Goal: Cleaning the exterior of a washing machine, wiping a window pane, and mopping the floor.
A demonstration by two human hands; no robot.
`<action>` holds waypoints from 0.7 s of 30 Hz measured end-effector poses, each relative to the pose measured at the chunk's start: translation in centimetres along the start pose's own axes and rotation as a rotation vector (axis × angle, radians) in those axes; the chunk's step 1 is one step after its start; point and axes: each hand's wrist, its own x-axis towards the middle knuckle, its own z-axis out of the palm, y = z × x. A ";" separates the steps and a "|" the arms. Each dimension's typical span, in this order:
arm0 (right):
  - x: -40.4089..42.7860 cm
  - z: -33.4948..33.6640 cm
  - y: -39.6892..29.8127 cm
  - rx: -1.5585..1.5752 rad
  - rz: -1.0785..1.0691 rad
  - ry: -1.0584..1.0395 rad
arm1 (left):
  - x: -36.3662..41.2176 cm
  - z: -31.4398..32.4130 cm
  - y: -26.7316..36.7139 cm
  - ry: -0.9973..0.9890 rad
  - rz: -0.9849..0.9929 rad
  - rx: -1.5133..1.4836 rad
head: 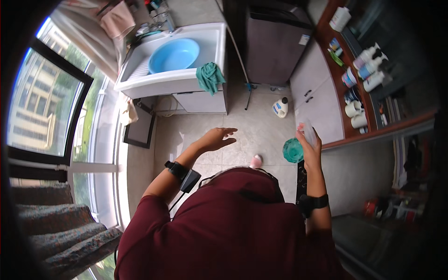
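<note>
My left hand [217,139] is held over the tiled floor with its thumb apart from the fingers and nothing in it. On the right, my right hand [310,145] is closed around a whitish, see-through plastic object [308,132], perhaps a bottle. A teal, faceted plastic piece [292,150] shows just left of that hand; whether the two parts are joined, I cannot tell. Both float above floor level, near the corner of the wood-edged counter [337,142]. Black straps circle both wrists.
Ahead stands a white sink [210,45] holding a blue basin [175,56], a green cloth [210,77] over its rim. A detergent jug [280,107] and a mop pole [238,49] stand on the floor. Mugs [354,109] and pump bottles [365,57] line the counter. Left is an open window [45,101].
</note>
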 end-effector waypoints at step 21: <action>20.2 11.7 0.6 -0.183 -0.089 -0.673 | 3.0 -5.7 -1.5 0.331 -0.399 -0.086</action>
